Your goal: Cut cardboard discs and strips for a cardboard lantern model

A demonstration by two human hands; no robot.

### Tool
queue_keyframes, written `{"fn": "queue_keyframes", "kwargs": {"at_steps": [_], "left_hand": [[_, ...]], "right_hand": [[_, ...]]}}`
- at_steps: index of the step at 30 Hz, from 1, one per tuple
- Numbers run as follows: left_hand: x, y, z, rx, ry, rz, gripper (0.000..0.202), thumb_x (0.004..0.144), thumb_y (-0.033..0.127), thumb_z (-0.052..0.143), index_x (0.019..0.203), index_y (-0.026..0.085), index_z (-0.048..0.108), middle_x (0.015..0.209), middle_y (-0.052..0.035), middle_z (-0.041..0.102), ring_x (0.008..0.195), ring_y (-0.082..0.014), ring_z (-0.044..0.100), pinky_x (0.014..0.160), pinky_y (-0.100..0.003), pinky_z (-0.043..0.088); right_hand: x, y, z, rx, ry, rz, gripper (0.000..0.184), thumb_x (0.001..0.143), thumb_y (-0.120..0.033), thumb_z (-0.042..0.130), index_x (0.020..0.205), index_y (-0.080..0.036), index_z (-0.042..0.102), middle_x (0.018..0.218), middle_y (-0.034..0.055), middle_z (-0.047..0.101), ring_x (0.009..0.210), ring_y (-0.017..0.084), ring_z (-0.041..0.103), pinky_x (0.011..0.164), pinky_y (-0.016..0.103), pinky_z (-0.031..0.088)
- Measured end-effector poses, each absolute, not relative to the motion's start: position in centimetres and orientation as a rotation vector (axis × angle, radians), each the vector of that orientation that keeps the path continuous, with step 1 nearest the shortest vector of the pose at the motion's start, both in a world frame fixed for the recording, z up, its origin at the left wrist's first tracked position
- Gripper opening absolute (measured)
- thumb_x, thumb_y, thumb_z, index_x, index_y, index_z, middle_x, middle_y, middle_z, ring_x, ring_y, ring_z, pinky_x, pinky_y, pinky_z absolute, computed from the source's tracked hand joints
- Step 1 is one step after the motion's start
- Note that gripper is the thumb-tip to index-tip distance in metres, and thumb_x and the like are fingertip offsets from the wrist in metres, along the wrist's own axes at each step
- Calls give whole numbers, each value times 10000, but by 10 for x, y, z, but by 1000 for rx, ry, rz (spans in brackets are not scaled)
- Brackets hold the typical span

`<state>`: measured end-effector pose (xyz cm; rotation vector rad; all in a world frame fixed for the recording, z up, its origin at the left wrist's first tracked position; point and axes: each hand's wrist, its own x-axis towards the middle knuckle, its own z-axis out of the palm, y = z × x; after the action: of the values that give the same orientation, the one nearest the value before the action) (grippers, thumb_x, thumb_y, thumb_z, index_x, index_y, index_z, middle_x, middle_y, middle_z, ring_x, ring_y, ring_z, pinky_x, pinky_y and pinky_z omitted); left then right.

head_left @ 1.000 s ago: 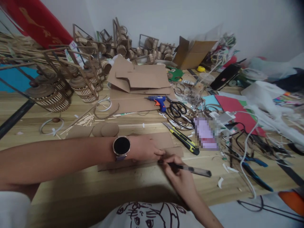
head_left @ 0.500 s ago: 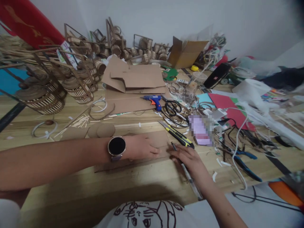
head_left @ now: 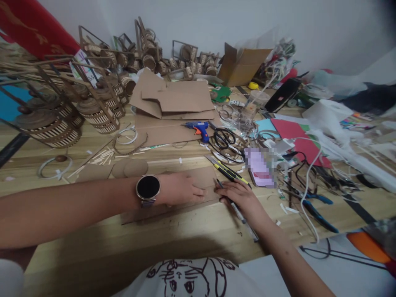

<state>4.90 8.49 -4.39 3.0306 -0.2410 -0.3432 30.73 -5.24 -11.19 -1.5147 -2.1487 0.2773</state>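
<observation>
My left hand [head_left: 181, 189], with a round black watch on its wrist, lies flat with its fingers stretched out on a brown cardboard piece [head_left: 206, 175]. At the cardboard's right end, my right hand [head_left: 238, 197] is closed around a slim pen [head_left: 240, 216] with a dark end and a clear, greyish barrel. The pen slants from the cardboard's edge down under my palm, and part of it is hidden by the fingers. A yellow and black utility knife [head_left: 227, 170] lies just beyond my right hand. Round cardboard discs [head_left: 135, 167] lie behind my left wrist.
Small slatted lanterns [head_left: 97, 115] stand at the left and back. A blue glue gun [head_left: 199, 128], black-handled scissors [head_left: 225, 138] and folded cardboard [head_left: 185, 97] lie further back. To the right are a phone [head_left: 259, 167], blue-handled pliers [head_left: 318, 214] and a white cable [head_left: 307, 185].
My right hand has moved slightly left and away from me with the pen, closer to the cardboard's end. My left hand stays on the cardboard. The whole view has shifted a little.
</observation>
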Motion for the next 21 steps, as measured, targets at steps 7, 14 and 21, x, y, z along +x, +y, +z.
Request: {"fn": "queue_keyframes", "kwargs": {"at_steps": [7,14,21], "left_hand": [[50,84,-41,3042,-174,-433,804,715,-15,678,1443,297,538,1552,-8,516,1098,-264,592,666,-305,463],[51,82,-35,3013,-151,-546,858,690,-2,709,1477,270,502,1597,-3,455,1155,-299,564,605,-321,465],[49,84,-40,2947,-97,-456,903,630,-35,706,1441,327,539,1554,-2,512,1175,-296,570,704,-316,511]], "right_hand": [[313,-47,-106,-1509,-2066,374,208,955,-241,582,1082,-281,743,1178,78,776,1149,276,692,983,474,534],[304,-38,-86,-1456,-2143,517,242,950,-173,533,1013,-269,746,1135,62,785,1109,250,703,994,437,528],[303,-38,-82,-1460,-2142,556,258,952,-170,518,1029,-273,742,1131,67,778,1119,246,696,987,415,535]]}}
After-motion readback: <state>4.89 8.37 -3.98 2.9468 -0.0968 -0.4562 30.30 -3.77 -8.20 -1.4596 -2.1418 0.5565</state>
